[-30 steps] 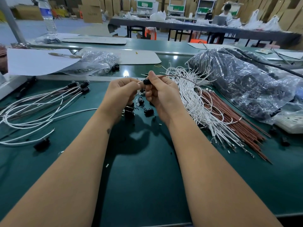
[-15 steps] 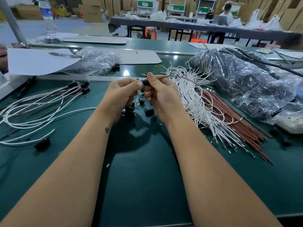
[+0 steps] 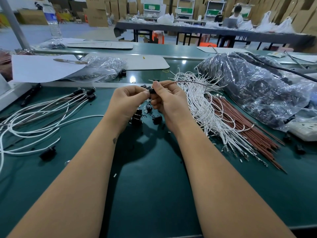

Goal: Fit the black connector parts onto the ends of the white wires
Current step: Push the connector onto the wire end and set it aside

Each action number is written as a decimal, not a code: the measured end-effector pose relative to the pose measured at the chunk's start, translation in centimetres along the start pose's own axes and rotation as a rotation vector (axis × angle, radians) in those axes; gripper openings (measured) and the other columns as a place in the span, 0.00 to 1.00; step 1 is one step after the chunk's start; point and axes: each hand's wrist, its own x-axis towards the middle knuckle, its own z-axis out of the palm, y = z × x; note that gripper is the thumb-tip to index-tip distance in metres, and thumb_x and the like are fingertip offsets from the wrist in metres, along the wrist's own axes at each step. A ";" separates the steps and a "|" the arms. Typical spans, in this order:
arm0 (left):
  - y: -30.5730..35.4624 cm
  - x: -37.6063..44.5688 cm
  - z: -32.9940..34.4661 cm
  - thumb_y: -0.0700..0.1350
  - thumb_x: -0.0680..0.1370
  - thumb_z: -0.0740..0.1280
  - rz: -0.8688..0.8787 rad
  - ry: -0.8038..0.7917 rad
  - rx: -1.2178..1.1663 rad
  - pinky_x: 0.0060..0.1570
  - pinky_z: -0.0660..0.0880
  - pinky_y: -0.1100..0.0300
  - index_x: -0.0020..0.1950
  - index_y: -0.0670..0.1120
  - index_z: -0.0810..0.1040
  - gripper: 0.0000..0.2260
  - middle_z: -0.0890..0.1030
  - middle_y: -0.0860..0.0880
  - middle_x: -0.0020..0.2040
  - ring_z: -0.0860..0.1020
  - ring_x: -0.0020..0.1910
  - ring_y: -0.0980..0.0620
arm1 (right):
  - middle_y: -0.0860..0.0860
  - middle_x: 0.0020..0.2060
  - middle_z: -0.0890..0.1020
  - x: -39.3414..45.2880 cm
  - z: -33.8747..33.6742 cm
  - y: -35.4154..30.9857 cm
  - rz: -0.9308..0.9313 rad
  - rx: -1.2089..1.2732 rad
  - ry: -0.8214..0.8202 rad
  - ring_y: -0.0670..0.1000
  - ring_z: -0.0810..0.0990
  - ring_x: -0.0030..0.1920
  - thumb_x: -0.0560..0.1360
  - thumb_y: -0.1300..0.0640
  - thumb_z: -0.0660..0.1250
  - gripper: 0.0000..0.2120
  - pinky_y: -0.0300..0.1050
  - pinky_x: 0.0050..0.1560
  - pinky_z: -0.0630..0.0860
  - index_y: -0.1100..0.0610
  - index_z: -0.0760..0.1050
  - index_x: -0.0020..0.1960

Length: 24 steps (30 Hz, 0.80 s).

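Pinched between both hands, the black connector (image 3: 151, 91) sat at the left hand (image 3: 127, 102)'s fingertips; the right hand (image 3: 169, 102) held its wire (image 3: 188, 82), which ran toward the table's right edge.

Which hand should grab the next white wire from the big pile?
Probably the right hand: the white wire pile lies just beside it on that side. The left hand is farther away, next to the finished wires.

Two hands (image 3: 130, 100) (image 3: 169, 100); three fitted connectors (image 3: 87, 92) left; one bottle (image 3: 52, 21)
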 end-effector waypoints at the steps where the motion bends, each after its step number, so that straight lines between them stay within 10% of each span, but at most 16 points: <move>1: 0.0 0.0 0.0 0.39 0.77 0.67 0.015 0.003 0.005 0.29 0.67 0.76 0.38 0.47 0.80 0.08 0.75 0.60 0.24 0.72 0.25 0.65 | 0.52 0.29 0.78 0.0 -0.1 0.0 -0.009 -0.011 -0.007 0.47 0.74 0.26 0.77 0.61 0.68 0.08 0.38 0.27 0.71 0.57 0.74 0.40; 24: -0.2 0.5 0.2 0.41 0.74 0.65 -0.022 0.086 0.310 0.24 0.64 0.69 0.35 0.43 0.76 0.08 0.70 0.53 0.25 0.64 0.22 0.59 | 0.54 0.29 0.80 0.3 0.3 0.6 -0.078 -0.275 -0.028 0.50 0.77 0.25 0.76 0.64 0.68 0.07 0.41 0.27 0.76 0.60 0.75 0.40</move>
